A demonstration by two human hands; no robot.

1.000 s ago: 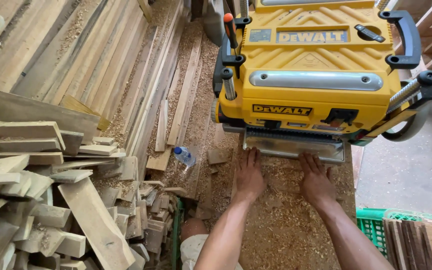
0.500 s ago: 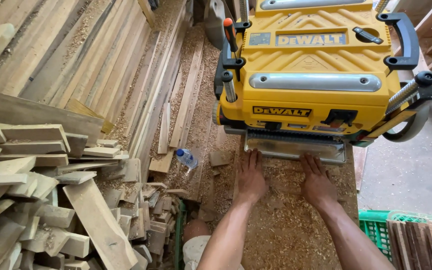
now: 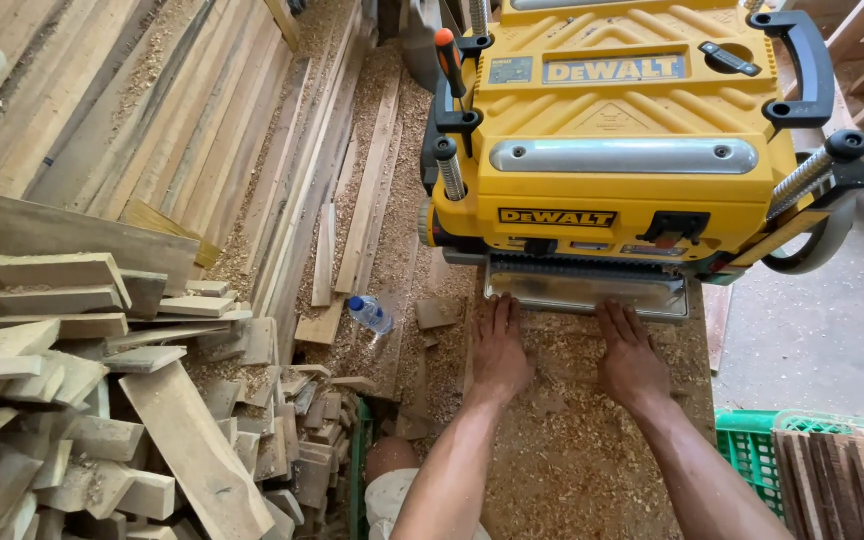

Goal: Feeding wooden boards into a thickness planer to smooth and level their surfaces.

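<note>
1. Centre of the frame: left hand (image 3: 499,350) and right hand (image 3: 632,352) both laid flat, palms down, fingers stretched toward the machine. Nothing clenched, nothing grasped; just pressing on the surface below.
2. Beneath the palms: a wide board (image 3: 592,440), thickly strewn with shavings, running from the lower middle of the frame up to the metal infeed table (image 3: 584,294). Whether this is a workpiece or the bench top cannot be told under the chips.
3. Upper centre and right: yellow thickness planer (image 3: 617,130), black carry handles at its sides, fingertips just short of its mouth.
4. Progress, as a judgement: the board's far end lies at or just under the mouth, most of its length on the near side, so feeding looks barely begun, nearly the whole pass left.
5. Left of the frame: heap of short wood offcuts (image 3: 102,400); long planks (image 3: 182,130) lying in the upper left.
6. Middle, on the sawdust floor: a clear plastic bottle (image 3: 370,314) with a blue cap.
7. Lower right: green crate (image 3: 752,440) holding dark wood strips.
</note>
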